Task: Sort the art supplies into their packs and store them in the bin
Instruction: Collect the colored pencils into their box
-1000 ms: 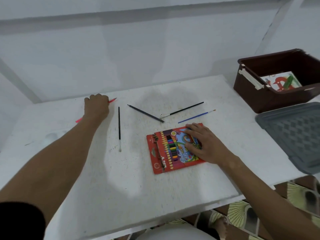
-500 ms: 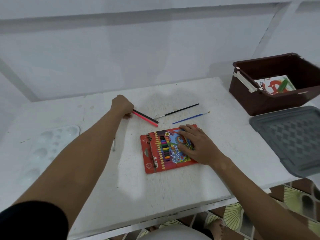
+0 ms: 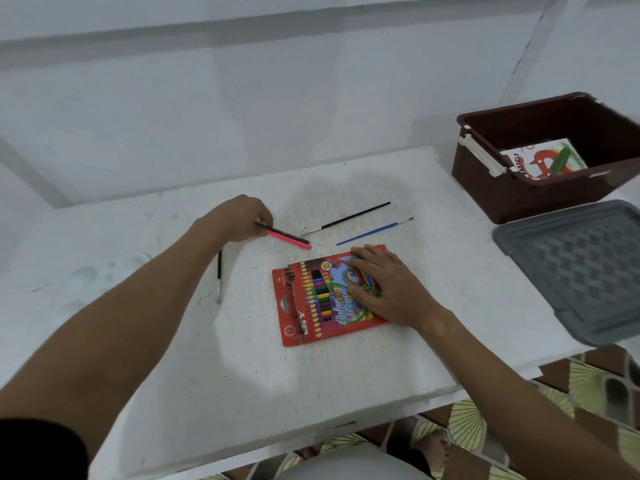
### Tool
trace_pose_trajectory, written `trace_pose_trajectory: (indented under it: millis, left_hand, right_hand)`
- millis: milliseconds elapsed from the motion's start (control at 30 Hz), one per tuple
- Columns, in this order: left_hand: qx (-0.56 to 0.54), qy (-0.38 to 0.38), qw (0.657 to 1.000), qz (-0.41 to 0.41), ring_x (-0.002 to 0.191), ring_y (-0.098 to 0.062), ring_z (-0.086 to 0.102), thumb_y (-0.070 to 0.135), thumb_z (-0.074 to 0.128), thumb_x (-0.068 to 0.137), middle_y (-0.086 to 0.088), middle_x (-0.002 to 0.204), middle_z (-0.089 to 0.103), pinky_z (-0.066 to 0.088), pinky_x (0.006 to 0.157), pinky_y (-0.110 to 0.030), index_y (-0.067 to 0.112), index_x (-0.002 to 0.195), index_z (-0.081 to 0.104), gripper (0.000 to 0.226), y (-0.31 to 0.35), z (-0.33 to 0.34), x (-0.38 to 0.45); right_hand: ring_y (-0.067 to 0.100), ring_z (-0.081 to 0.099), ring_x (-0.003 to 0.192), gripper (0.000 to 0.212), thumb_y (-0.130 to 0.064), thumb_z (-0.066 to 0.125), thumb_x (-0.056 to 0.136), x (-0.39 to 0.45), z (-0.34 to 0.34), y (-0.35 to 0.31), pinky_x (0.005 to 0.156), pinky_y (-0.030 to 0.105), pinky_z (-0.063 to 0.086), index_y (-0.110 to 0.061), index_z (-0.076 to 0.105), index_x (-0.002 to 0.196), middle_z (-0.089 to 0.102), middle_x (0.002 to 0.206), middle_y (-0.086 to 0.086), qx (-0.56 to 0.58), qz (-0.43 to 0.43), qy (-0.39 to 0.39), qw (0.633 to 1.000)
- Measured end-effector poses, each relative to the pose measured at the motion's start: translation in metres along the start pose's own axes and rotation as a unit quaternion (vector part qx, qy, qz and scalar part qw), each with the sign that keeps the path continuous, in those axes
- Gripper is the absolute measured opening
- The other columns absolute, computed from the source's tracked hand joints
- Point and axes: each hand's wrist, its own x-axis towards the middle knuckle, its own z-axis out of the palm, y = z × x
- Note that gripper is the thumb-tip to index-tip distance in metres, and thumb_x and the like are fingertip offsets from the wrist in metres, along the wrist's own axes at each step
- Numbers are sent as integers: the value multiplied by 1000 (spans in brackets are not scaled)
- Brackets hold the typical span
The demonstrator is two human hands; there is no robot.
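Left hand (image 3: 242, 218) grips thin pink pencil (image 3: 289, 239) plus a dark one, tips on white tabletop (image 3: 242, 358); light, stiff, roll-prone, best pinched mid-shaft. Right hand (image 3: 388, 287) flat on red cardboard colour-pencil pack (image 3: 311, 306).

Black left sleeve (image 3: 38, 448), seemingly short.

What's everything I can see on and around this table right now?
Table: one, white.
Pencil pack: one, red, table centre.
Pencil: one, pink, beside a dark stick in the left hand.
Brushes: black, blue, another black, loose on the table.
Palette: one, white, left.
Bin: one, brown, far right, a pastels box inside.
Lid: one, grey, right.
Left hand: gripping the pencil.
Right hand: flat on the pack.
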Motion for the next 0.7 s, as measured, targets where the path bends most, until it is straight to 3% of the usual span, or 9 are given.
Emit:
trace_pose_trajectory:
  millis: [67,133,200,300,500,600,700]
  left_hand:
    - [-8,10,1000,-9,85,-18,58,19,68,83,6,86,63,42,66,-27,25,82,64,7,3,0,-4]
    - [-7,7,1000,-11,78,-17,56,17,67,83,5,80,62,38,59,-25,25,77,58,14,7,2,-7]
    - [7,0,1000,-4,79,-16,55,14,64,86,0,91,66,43,67,-27,22,92,64,10,14,1,-13]
    - [23,10,1000,-6,84,-16,57,11,58,91,-1,97,68,50,78,-32,17,111,68,23,20,-7,-30]
    - [-67,33,996,-55,83,-13,57,10,58,92,3,95,67,46,76,-27,15,102,71,17,24,3,-113]
    - [-118,-18,991,-63,71,-9,55,12,55,92,5,82,65,43,68,-23,19,86,68,16,29,20,-157]
    - [-204,-83,973,-76,58,-7,50,10,51,92,7,66,59,39,60,-19,28,69,59,31,30,37,-184]
  right_hand:
    - [11,22,142,54,-48,50,92,0,0,0,118,32,15,-24,42,140,35,150,-6,1,0,1,1000]
    - [12,23,142,54,-48,50,92,0,0,0,118,33,15,-24,43,139,35,150,-6,0,1,-1,1000]
    - [12,23,142,54,-48,50,91,0,0,0,118,33,16,-24,43,139,35,150,-6,-2,1,-2,1000]
    - [12,23,142,54,-48,50,91,0,-1,0,118,34,16,-24,43,139,35,150,-6,-4,1,-3,1000]
    - [13,24,141,53,-44,53,91,1,-1,0,118,36,17,-21,45,138,37,149,-3,1,-5,3,1000]
    - [13,24,141,53,-43,55,91,2,-1,1,117,36,17,-20,46,137,37,149,-3,9,-4,8,1000]
    - [12,23,141,53,-43,56,90,2,1,3,117,35,17,-22,46,137,37,149,-5,9,0,7,1000]
